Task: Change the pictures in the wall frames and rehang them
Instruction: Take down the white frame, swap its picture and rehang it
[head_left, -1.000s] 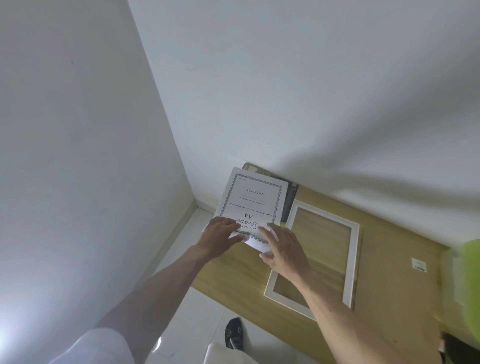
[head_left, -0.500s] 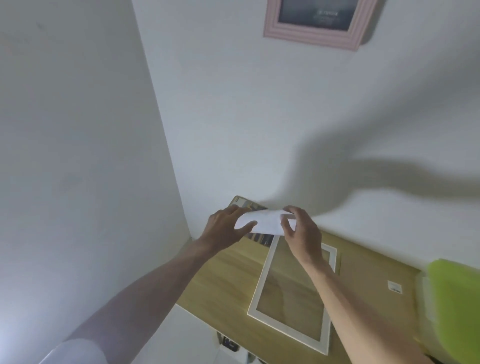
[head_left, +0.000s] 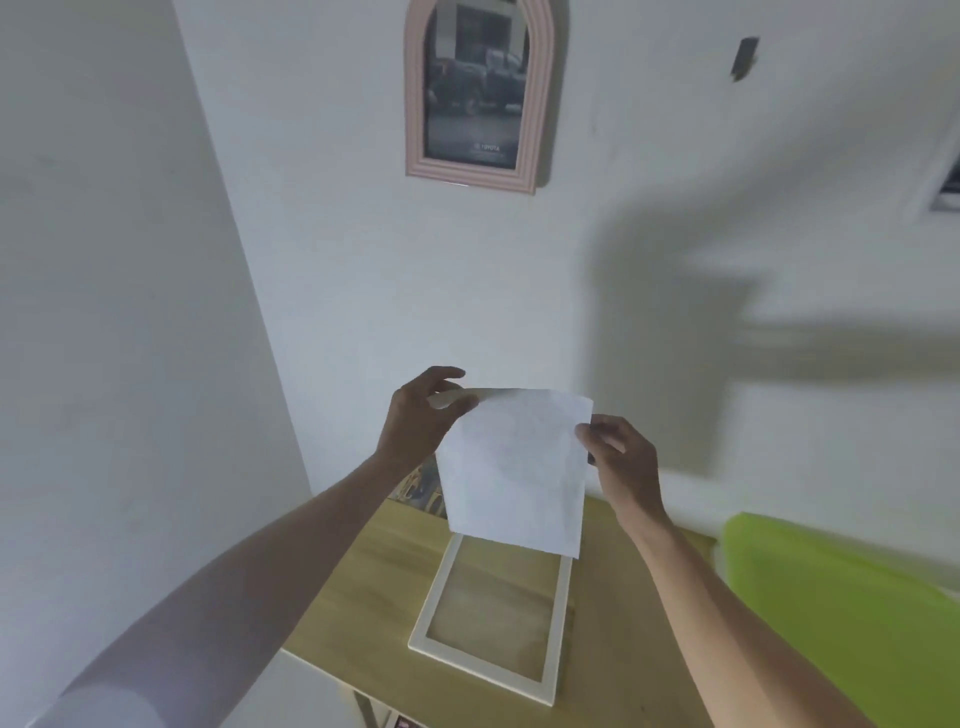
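Observation:
I hold a white paper sheet (head_left: 514, 473) upright in the air above the table, its blank back toward me. My left hand (head_left: 421, 421) pinches its top left corner. At the sheet's right edge my right hand (head_left: 623, 462) grips it. Below the sheet a white rectangular picture frame (head_left: 550, 675) lies flat on the wooden table (head_left: 363, 582); the wood shows through it. On the wall above hangs a pink arched frame (head_left: 415, 104) with a dark picture of a car.
A stack of prints (head_left: 415, 488) lies at the table's far left corner, partly hidden by the sheet. A bright green object (head_left: 841, 613) fills the lower right. A small dark hook (head_left: 745, 57) sits on the wall at upper right. White walls meet at the left.
Both hands lifted the sheet off the stack on the table and raised it upright. My view tilted up, bringing the pink frame on the wall fully into sight.

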